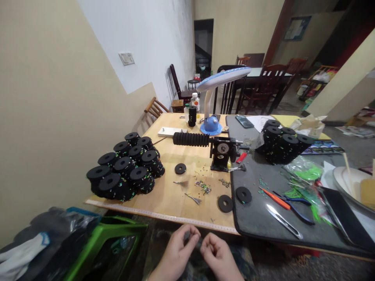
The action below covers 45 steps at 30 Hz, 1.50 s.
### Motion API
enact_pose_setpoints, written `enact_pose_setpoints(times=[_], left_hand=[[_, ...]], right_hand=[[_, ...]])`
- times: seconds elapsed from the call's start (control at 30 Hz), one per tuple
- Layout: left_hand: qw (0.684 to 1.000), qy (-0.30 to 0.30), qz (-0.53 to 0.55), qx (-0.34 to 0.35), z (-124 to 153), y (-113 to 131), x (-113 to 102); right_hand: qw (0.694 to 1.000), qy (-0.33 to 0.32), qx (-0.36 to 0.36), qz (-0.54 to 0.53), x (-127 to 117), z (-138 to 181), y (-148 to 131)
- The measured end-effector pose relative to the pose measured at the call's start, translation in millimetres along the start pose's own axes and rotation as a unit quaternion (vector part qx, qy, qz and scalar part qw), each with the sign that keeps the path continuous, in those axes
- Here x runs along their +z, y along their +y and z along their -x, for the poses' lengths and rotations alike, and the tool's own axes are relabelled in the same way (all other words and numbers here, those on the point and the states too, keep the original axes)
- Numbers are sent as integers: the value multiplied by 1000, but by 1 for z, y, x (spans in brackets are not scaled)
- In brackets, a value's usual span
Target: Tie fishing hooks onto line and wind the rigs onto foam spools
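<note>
My left hand (pixel 183 248) is in front of the table's near edge, thumb and fingertips pinched together. Close beside it, my right hand (pixel 216 253) is also closed in a pinch. Anything between the fingertips is too small to make out. Past my hands lie a pile of tiny coloured beads (pixel 203 187), small bundles of fine wires (pixel 193 198) and black foam rings (pixel 225 203). Farther back stands a black hand-cranked device (pixel 222 152) with a row of foam rings (pixel 190 139) on its shaft.
Stacks of black foam rings (pixel 111 183) stand at left, more (pixel 274 140) at back right. A blue desk lamp (pixel 211 127) rises behind. On the grey mat (pixel 254 218) lie pliers (pixel 295 201), an orange-handled tool (pixel 275 198), a scalpel (pixel 284 221) and a phone (pixel 345 216).
</note>
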<state>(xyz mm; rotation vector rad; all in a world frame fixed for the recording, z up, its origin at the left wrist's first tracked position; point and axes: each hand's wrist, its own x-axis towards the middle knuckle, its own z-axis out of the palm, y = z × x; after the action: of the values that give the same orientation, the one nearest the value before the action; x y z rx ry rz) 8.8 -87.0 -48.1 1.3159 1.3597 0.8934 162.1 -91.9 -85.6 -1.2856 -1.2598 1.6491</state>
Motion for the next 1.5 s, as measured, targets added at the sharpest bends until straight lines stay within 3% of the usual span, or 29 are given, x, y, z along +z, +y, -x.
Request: enact_pose_setpoints(times=[0.17, 0.33, 0.47, 0.57, 0.67, 0.8, 1.0, 1.13, 1.27, 1.33, 1.4, 1.5], left_hand=[[998, 51, -4, 23, -5, -2, -3], [995, 94, -14, 21, -9, -6, -24], [1000, 21, -8, -5, -4, -8, -33], [997, -44, 21, -63, 2, -9, -23], [991, -69, 68, -89, 4, -10, -7], [979, -44, 151, -133, 1, -10, 7], [982, 9, 144, -119, -7, -4, 1], [993, 7, 87, -85, -6, 1, -7], [998, -7, 35, -52, -3, 4, -8], [999, -10, 18, -44, -1, 6, -7], [999, -8, 2, -34, 1, 9, -5], [999, 0, -32, 0, 4, 13, -5]], right_hand=[[999, 15, -22, 22, -1, 2, 7], [998, 44, -26, -39, -3, 2, 23], [991, 37, -2, -130, -1, 1, 26], [989, 33, -3, -143, 2, 1, 24], [992, 38, -13, -121, 2, 3, 23], [996, 38, -29, -79, 0, 4, 24], [998, 38, -50, -22, -4, 6, 22], [996, 11, -76, 47, -15, 8, 4], [979, 118, -115, 116, -31, 11, -20], [977, 143, -119, 106, -31, 12, -29], [988, 105, -100, 52, -24, 12, -32], [997, -14, -49, -55, -7, 8, -28]])
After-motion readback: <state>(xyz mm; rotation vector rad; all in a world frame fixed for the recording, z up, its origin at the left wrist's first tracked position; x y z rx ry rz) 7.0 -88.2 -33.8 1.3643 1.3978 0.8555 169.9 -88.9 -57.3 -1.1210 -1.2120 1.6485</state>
